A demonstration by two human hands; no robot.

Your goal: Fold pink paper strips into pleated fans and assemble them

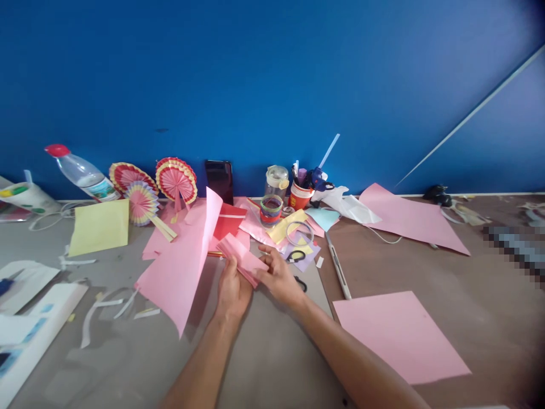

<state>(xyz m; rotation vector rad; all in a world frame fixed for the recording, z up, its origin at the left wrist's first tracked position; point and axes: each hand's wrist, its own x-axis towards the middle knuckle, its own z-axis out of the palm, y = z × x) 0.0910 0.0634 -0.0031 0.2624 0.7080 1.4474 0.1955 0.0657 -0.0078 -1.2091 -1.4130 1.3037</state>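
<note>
A small piece of folded pink paper (241,255) is held above the table between my two hands. My left hand (233,288) grips its lower left side, with the thumb lying on top. On the right end, my right hand (279,277) pinches the paper between thumb and fingers. Creases run along the paper. A large curled sheet of pink paper (184,278) rises just left of my left hand. Behind the folded piece lies a red paper (227,222). Scissors with black handles (300,283) lie partly hidden by my right hand.
Paper fans (176,184) lean by the blue wall, near a bottle (85,173) and a black phone (219,180). A red cup (300,196) holds pens beside a clear jar (276,180). To the right lie a utility knife (338,267) and a pink sheet (400,335).
</note>
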